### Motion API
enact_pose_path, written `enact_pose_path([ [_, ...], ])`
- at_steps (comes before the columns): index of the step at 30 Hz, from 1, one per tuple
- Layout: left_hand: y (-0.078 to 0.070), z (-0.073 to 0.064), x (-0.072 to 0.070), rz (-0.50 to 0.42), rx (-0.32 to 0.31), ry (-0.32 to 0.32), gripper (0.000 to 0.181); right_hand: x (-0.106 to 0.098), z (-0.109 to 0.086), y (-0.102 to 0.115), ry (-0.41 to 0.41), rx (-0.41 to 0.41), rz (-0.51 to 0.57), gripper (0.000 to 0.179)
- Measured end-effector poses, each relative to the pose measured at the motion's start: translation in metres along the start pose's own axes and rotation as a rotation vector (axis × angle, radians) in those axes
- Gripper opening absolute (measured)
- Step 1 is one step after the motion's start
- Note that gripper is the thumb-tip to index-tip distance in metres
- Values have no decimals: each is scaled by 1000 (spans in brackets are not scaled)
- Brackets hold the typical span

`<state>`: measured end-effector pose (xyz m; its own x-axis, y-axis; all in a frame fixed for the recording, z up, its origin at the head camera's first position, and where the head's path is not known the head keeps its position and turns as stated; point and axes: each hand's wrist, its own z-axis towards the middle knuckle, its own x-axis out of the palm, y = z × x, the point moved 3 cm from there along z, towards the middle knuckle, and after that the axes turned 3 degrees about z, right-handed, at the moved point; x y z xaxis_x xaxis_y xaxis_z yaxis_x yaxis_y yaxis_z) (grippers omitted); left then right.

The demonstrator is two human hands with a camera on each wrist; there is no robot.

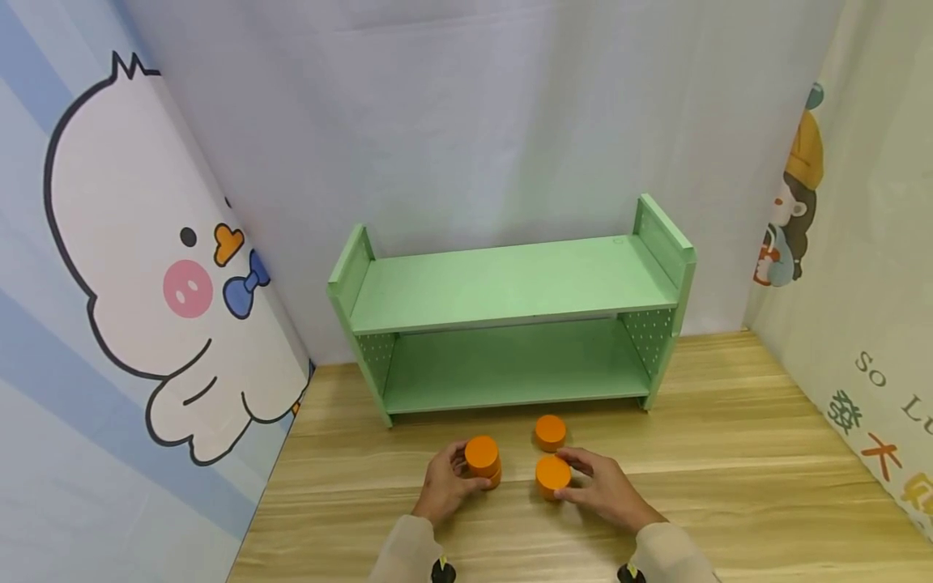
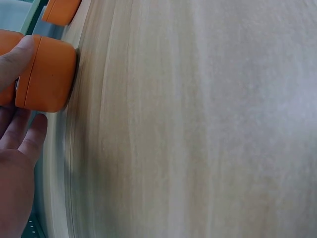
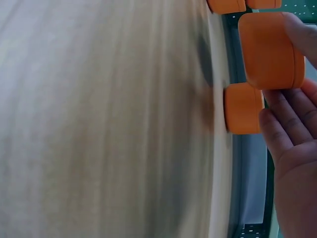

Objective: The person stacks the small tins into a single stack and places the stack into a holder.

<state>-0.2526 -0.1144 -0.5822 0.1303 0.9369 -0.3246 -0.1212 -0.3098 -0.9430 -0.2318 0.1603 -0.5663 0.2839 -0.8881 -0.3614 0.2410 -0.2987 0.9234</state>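
Two round orange lidded boxes stand stacked in front of my left hand (image 1: 442, 486). Its thumb and fingers grip the stack from the left, the thumb lying near the seam between upper box (image 1: 482, 452) and lower box (image 1: 496, 479). In the left wrist view, the lower box (image 2: 52, 74) touches the wood. My right hand (image 1: 611, 490) pinches another orange box (image 1: 552, 474) from the right; the right wrist view shows this box (image 3: 267, 49) raised off the tabletop. Behind it, a further orange box (image 1: 550, 431) stands on the table, apart from both hands.
A green two-tier shelf (image 1: 510, 283) stands behind the boxes, its lower board near the tabletop. The wooden table (image 1: 729, 453) extends on both sides. A pale curtain (image 1: 503, 121) hangs behind, with printed cloths at left and right.
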Motion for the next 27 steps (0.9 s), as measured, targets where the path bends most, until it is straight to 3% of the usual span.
enact_pose_path([
  [3,-3,-2,0,-12,-5,-2,64,0,2,2,-7,-17,-21,60],
  [10,-35,-13,-5,-32,-5,0,59,-1,8,8,-21,-59,-67,59],
  [15,-45,-16,-6,-21,-13,-8,57,-2,11,15,-21,-95,-82,60],
  [20,-37,-13,-5,-24,-8,-5,58,-4,14,20,-25,-101,-96,59],
  [27,-2,-3,0,-16,-27,-7,64,-5,19,25,-17,-108,-97,59],
])
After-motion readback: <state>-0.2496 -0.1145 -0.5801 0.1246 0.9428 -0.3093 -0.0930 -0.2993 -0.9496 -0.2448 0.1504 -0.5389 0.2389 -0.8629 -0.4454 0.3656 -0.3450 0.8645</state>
